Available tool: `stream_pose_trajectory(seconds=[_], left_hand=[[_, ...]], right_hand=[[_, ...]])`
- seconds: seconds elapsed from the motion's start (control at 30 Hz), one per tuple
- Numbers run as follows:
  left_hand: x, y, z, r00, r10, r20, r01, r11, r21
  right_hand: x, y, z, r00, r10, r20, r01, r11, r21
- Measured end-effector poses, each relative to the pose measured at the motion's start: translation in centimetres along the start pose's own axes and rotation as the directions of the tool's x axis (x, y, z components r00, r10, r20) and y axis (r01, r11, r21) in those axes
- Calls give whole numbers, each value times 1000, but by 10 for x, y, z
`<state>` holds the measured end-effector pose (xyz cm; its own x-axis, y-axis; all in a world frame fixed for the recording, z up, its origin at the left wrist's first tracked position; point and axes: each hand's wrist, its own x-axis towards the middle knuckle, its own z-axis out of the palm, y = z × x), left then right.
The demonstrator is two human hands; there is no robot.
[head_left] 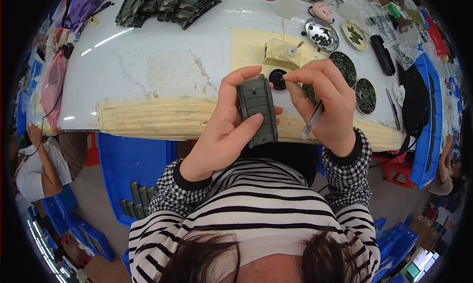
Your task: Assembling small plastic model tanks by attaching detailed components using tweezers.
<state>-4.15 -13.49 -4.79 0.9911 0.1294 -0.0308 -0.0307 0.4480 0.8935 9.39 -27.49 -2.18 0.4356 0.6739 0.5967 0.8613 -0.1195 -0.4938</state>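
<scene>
My left hand (209,140) is wrapped round a dark green plastic part (255,105), long and slightly curved, with ridged long edges and small round holes. Its thumb presses on the part's face. To the right, my right hand (330,98) is closed, thumb and forefinger pinched at a tiny dark piece too small to name. A flat, pale, shiny strip (310,123) sticks out below its curled fingers; its kind I cannot make out. Just left of the pinching fingertips is a small black round dish (277,79). The two hands are apart, over the table's near edge.
Bowls of small green pieces (365,95) stand right of my hand, with a metal dish (321,34) farther back. A taped block (281,53) holds a small bottle. Stacked camouflage parts (170,6) lie at the far left. A blue bin (133,159) sits below the padded table edge (157,116).
</scene>
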Motion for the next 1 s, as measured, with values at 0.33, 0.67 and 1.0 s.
stream_pose_trajectory(seconds=[0.33, 0.67, 1.0], left_hand=[[-7, -2, 7, 984, 163, 76, -176, 963, 203], [-9, -7, -1, 965, 201, 166, -260, 789, 557], [-13, -5, 0, 968, 179, 177, -251, 750, 612]], right_hand=[[-3, 8, 6, 992, -94, 88, 100, 993, -65], [-1, 0, -2, 989, -70, 130, 80, 994, -68], [-2, -1, 2, 986, -133, 99, 145, 981, -125]])
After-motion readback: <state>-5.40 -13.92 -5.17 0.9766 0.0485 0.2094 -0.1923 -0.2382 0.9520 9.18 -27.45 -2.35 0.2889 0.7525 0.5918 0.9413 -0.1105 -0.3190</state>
